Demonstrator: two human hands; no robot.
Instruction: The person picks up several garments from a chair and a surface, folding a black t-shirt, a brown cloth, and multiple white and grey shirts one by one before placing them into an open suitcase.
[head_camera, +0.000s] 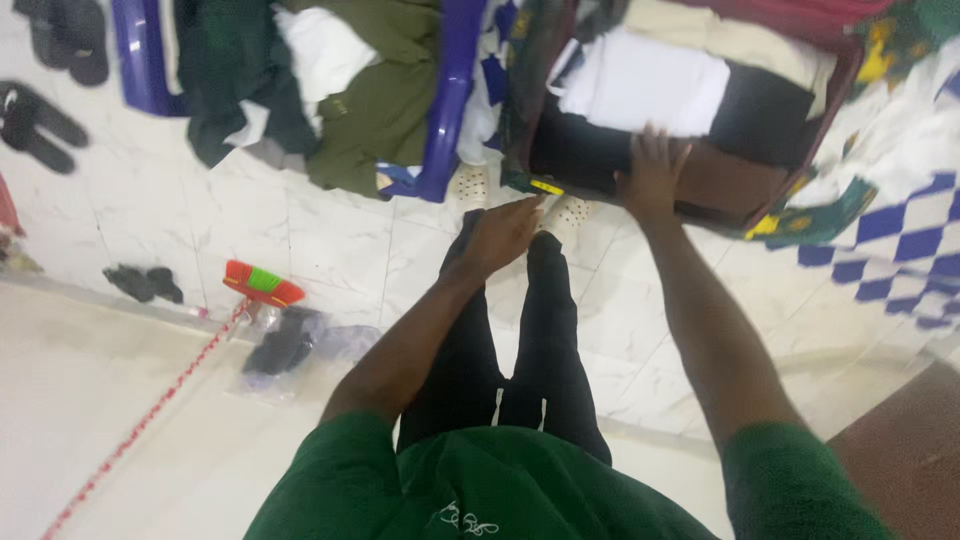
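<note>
The open suitcase (740, 190), at one o'clock on the tiled floor (330, 250), is pressed at its near rim by the right hand (652, 172), fingers spread flat and gripping nothing. The left hand (503, 232) hangs loosely curled at twelve o'clock, apparently empty. The white cloth (645, 85) could be dragged out, or the broom (262, 284) at nine o'clock tripped over.

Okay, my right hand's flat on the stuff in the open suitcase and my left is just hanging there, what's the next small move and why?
Probably bring the left hand up to the suitcase rim. The right hand presses alone on the dark clothing, and the left hangs empty above the shoes, so two hands would steady the pile.
</note>
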